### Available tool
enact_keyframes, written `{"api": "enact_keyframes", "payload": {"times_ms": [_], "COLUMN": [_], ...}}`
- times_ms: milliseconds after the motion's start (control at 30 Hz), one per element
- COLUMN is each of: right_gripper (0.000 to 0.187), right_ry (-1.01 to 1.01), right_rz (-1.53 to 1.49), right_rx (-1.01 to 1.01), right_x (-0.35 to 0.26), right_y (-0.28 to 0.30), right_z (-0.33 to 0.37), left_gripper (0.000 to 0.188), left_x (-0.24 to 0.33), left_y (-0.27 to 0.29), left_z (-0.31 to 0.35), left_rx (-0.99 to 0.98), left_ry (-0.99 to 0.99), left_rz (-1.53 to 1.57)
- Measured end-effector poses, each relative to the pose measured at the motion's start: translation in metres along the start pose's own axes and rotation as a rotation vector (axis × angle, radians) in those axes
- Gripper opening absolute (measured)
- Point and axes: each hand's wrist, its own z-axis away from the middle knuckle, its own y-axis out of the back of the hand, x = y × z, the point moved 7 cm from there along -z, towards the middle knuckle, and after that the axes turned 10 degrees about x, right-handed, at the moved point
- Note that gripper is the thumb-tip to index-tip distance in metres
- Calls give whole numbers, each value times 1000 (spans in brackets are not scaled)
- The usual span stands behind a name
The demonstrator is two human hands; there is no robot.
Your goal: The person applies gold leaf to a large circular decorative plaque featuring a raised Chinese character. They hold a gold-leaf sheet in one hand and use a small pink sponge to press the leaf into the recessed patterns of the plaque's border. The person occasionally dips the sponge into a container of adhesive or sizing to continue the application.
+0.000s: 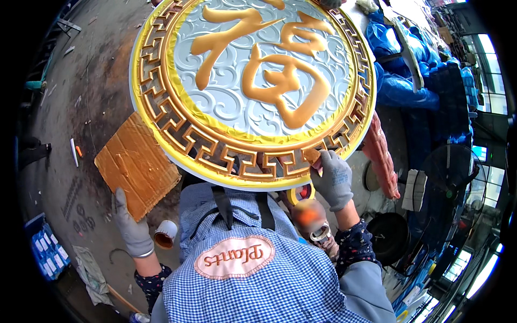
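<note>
A large round panel [231, 110] fills the upper middle, with raised gold strokes on pale scrollwork and a gold fretwork border [237, 168]. Yellow masking lines the border's inner edge. My left hand [133, 229], in a grey glove, grips the lower edge of a square of cardboard [137, 164] smeared with gold-brown paint, beside the panel's lower left. With my right hand [335, 180], also gloved, I pinch a small brown sponge-like piece [311, 156] against the border at the lower right. The fingertips partly hide this piece.
An open paint can [166, 234] stands on the floor by my left forearm. Near my right wrist are a yellow ring [299, 194] and a blurred orange object [309, 216]. Blue plastic-wrapped goods [404, 89] and a pink wrapped bundle [380, 156] lie right; a large fan [449, 175] stands beyond.
</note>
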Motion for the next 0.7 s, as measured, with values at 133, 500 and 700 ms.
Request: {"api": "enact_keyframes", "payload": {"times_ms": [133, 500, 700], "right_gripper": [23, 36, 38], "right_ry": [12, 92, 56], "right_rz": [-140, -227, -118], "right_rx": [1, 215, 179], "right_x": [-18, -36, -16], "right_y": [-12, -19, 6], "right_z": [8, 3, 4], "left_gripper": [48, 48, 62], "left_x": [7, 25, -46], "left_y": [-7, -2, -19], "left_z": [-4, -17, 13], "left_rx": [-26, -48, 16], "left_ry": [118, -82, 43], "left_rz": [115, -154, -30]}}
